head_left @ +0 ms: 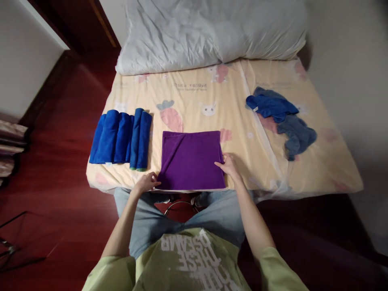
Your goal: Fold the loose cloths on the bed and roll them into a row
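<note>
A purple towel (194, 161) lies folded into a flat rectangle near the bed's front edge, a slanted fold line crossing its upper left part. My left hand (146, 182) pinches its lower left corner. On the right side, my right hand (228, 165) holds the towel's edge between thumb and fingers. Left of the towel, several rolled blue towels (121, 137) stand side by side in a row, the rightmost ones with greenish ends.
Crumpled blue and grey-blue towels (281, 115) lie in a heap to the right on the patterned yellow bed sheet (194, 117). A pale grey quilt (212, 32) is bunched across the back. Black thin legs of a stand (12, 248) show on the floor at left.
</note>
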The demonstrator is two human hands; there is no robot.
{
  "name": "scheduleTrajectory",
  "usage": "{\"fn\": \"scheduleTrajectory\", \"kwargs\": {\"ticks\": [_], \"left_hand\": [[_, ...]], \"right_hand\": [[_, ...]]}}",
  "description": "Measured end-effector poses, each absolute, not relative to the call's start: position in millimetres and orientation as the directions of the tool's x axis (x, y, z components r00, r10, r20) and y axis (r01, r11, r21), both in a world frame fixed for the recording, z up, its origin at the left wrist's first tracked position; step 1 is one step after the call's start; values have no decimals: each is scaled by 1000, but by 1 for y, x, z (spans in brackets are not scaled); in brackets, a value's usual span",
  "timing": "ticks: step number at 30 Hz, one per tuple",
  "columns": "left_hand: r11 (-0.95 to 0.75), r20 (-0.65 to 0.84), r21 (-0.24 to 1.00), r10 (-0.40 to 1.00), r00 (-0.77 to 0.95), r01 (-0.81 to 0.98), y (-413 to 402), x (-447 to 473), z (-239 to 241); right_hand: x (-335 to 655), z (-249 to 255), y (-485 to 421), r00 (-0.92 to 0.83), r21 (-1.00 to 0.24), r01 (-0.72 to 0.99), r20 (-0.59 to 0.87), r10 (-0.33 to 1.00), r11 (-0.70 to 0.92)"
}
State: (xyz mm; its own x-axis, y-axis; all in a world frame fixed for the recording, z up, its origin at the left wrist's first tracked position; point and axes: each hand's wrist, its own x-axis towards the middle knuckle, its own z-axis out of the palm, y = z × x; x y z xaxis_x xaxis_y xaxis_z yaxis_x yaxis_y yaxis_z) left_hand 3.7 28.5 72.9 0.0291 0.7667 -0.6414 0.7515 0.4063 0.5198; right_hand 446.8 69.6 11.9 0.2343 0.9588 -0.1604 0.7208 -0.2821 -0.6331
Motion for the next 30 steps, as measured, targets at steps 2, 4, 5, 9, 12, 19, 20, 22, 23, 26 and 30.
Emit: {"fn": "scheduleTrajectory", "kwargs": {"ticks": [2, 4, 5, 9, 12, 19, 20, 22, 23, 26, 30], "left_hand": [[187, -449, 468, 892, 50, 864, 61, 6, 79], [-32, -180, 477, 975, 134, 879, 105, 18, 82], [-125, -76, 488, 980, 185, 864, 128, 26, 83], [-255, -13, 460, 956, 293, 850, 212, 55, 72], [-219, -142, 446, 940, 310, 868, 248, 60, 58], [-196, -149, 500, 940, 307, 844, 266, 44, 44], [-188, -121, 498, 952, 282, 847, 268, 44, 45], [-171, -79, 492, 968, 240, 853, 273, 47, 48], [-167, -61, 488, 973, 225, 857, 275, 49, 49], [-162, -42, 462, 978, 204, 872, 283, 56, 50], [-206, -126, 433, 950, 285, 878, 288, 58, 48]], "right_hand": [[450, 21, 95, 238, -578, 780, -79, 968, -239], [451, 32, 131, 152, -547, 832, 58, 987, -96], [451, 36, 151, 82, -528, 849, 106, 991, -14], [451, 38, 223, -139, -461, 878, 15, 990, 130], [458, 28, 252, -154, -466, 881, -107, 982, 88], [478, 14, 253, -85, -599, 801, -80, 993, 21], [478, 15, 251, -69, -609, 793, -69, 995, 13], [476, 17, 249, -35, -613, 790, -77, 996, -19], [474, 18, 248, -18, -606, 795, -84, 996, -36], [469, 20, 249, 37, -579, 811, -100, 994, -89], [470, 17, 252, 64, -605, 783, -150, 987, -143]]}}
